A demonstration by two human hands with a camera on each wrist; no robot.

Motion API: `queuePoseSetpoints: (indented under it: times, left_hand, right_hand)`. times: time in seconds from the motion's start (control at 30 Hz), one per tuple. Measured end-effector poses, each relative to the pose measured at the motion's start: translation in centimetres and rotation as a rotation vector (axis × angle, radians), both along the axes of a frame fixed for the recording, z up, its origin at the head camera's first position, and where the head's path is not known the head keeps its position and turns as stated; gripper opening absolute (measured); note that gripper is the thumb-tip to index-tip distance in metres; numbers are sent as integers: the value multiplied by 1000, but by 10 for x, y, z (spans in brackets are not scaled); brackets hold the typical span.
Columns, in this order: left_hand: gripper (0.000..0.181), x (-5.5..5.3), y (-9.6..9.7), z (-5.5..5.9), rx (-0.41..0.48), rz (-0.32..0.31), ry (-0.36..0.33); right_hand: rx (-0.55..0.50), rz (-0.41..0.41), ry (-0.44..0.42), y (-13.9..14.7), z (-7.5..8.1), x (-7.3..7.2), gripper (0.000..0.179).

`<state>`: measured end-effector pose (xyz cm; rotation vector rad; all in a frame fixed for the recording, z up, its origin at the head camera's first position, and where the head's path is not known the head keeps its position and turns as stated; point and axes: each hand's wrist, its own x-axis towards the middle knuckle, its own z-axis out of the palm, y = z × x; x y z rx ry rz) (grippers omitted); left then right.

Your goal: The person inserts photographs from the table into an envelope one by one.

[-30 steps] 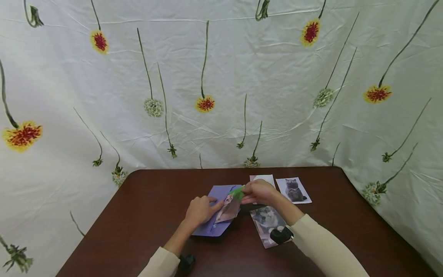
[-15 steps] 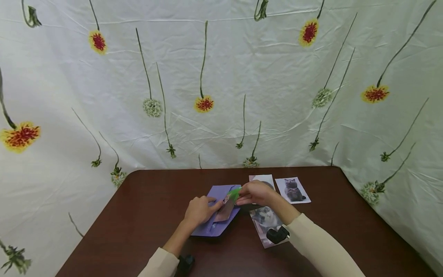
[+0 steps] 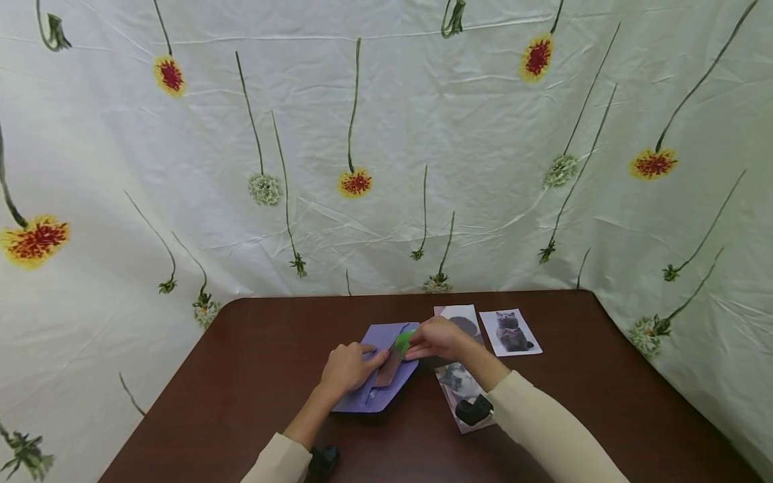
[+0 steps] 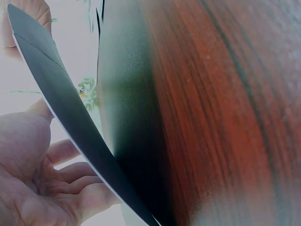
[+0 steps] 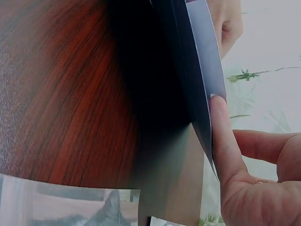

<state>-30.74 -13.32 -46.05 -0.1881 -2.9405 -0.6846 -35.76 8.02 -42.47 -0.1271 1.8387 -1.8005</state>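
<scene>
Purple folder [image 3: 384, 332] on a worktop [image 3: 266, 376], a picture card [image 3: 388, 373] over its face. The left hand [image 3: 348, 366], thumb and forefinger spread, rests on the folder; the right hand [image 3: 436, 339] pinches the card's green end. Prints [image 3: 512, 332] lie right of the folder.

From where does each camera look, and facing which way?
Head: on the head, facing forward and down at the table, envelope and card; left hand and right hand show.
Left wrist: on that wrist, facing along the table past the envelope; left hand and, apparently, part of right hand show.
Right wrist: on that wrist, facing along the table; right hand and part of left hand show.
Both wrist views share table and envelope.
</scene>
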Motion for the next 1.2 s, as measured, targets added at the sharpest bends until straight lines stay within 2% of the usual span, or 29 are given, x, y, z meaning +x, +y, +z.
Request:
queuePoseSetpoints:
  times: [0.37,0.6,1.2]
  left_hand:
    - [50,1,0,3,8,-10,0]
    - [49,1,1,3,15,-17,0]
    - [48,-2,-1,2,10,-17,12]
  right_hand:
    - [6,-42,-20,-15,-9,-1,19]
    - [6,-58,-31,-21,-14,-1,22]
    - [11,-106,-23,-33,-17,-3,19]
